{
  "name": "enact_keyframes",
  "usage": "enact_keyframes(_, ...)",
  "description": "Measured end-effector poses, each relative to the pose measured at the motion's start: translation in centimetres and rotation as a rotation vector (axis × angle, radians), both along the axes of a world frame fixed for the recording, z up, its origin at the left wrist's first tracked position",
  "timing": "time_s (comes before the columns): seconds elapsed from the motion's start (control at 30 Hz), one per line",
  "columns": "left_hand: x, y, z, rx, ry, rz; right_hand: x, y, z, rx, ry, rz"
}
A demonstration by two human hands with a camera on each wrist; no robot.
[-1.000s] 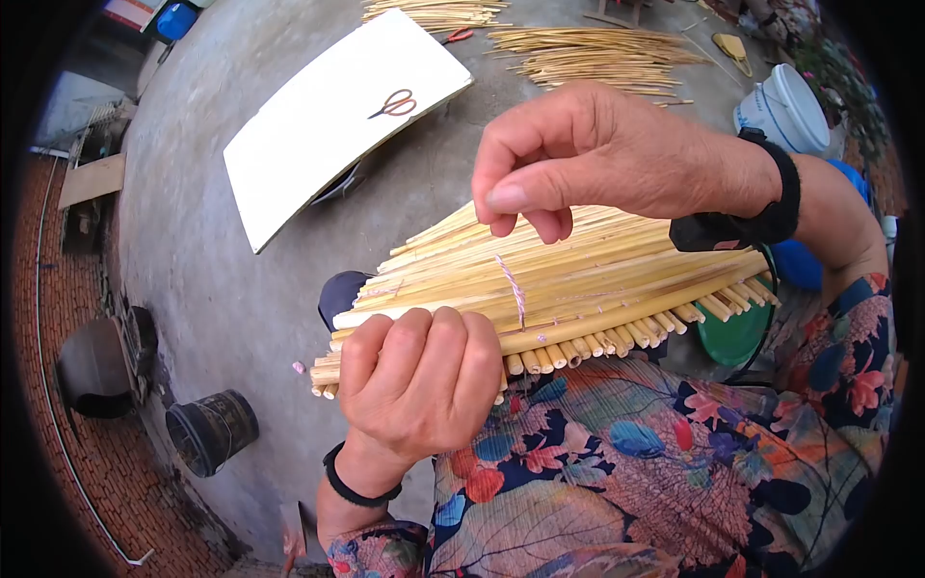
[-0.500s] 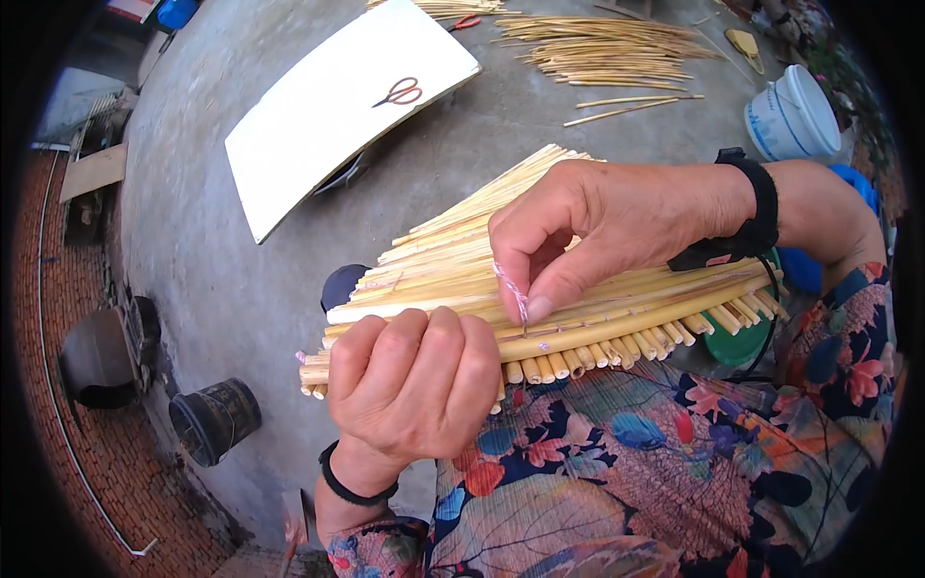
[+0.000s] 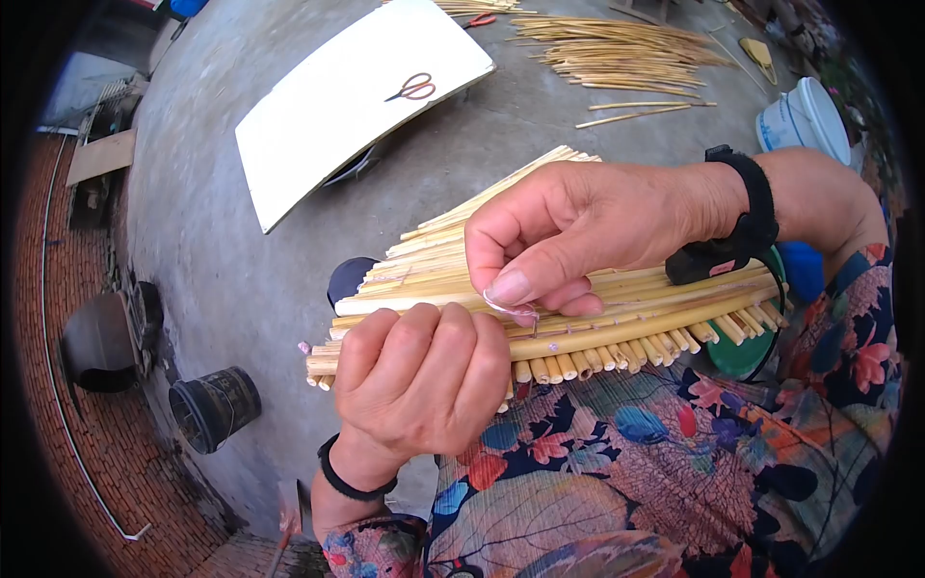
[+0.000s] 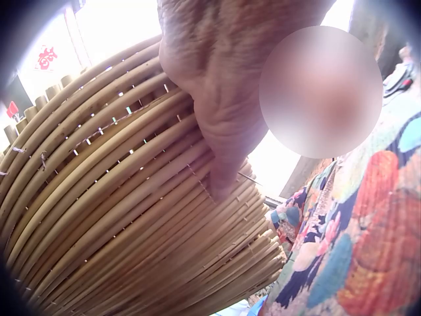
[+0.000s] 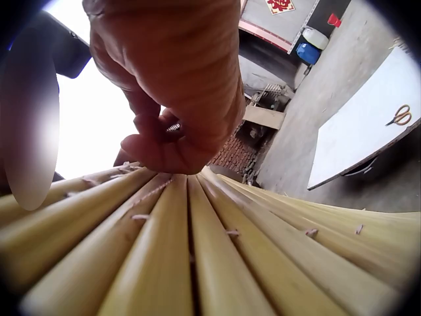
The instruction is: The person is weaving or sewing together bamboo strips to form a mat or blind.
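Note:
A mat of pale reeds (image 3: 626,308) lies across the lap, stitched with pink and white thread. My left hand (image 3: 414,380) grips its near edge, fingers curled over the reeds; the left wrist view shows the hand (image 4: 223,85) against the curved reeds (image 4: 118,171). Just to the right, my right hand (image 3: 588,222) pinches a pink-white thread (image 3: 511,310) between thumb and forefinger, close above the edge reed. In the right wrist view the curled right hand (image 5: 177,99) is over the reeds (image 5: 164,243), its thread end hidden.
A white board (image 3: 337,106) with scissors (image 3: 414,87) stands ahead. Loose reeds (image 3: 617,53) and red-handled pliers (image 3: 479,20) lie beyond. A white bucket (image 3: 805,118) is at the right, a black bucket (image 3: 215,408) at the left.
My right hand came down from above the mat to the thread, then pulled it slightly left, laying it lower. The left hand keeps its grip. The head view has shifted a little.

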State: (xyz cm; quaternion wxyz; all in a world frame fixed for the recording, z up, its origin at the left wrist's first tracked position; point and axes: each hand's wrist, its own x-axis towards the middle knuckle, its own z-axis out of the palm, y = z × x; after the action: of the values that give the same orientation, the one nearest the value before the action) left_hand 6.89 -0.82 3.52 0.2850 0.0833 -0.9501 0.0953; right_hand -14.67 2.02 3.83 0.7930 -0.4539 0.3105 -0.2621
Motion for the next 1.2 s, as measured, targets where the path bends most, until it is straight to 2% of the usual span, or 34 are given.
enact_keyframes(0.43,0.0,0.0,0.0,-0.008,0.023,0.005,0.3,-0.9,-0.7,0.127,-0.101,0.123)
enact_keyframes(0.5,0.1,0.0,0.1,0.007,0.014,-0.049,0.5,-0.5,-0.5,0.202,-0.14,0.055)
enact_keyframes(0.53,-0.1,0.0,-0.6,-0.016,0.065,-0.05,0.5,-0.3,-0.1,0.244,-0.115,-0.002)
enact_keyframes(0.63,-0.3,0.6,-0.7,0.052,0.042,-0.019,-0.4,-0.5,0.1,0.287,-0.069,0.037)
enact_keyframes(0.83,-0.7,0.7,-1.2,0.061,0.111,-0.005,-0.7,-0.3,0.7,0.173,-0.007,0.075)
enact_keyframes(0.9,-1.0,0.8,-1.3,0.078,0.121,-0.032,-0.9,0.1,0.6,0.189,-0.044,0.054)
enact_keyframes(0.97,-1.3,0.8,-1.4,0.072,0.126,-0.029,-1.1,0.2,1.1,0.24,0.061,0.032)
enact_keyframes(1.2,-1.7,0.8,-1.4,0.026,0.131,-0.031,-2.0,0.5,0.9,0.252,0.075,0.036)
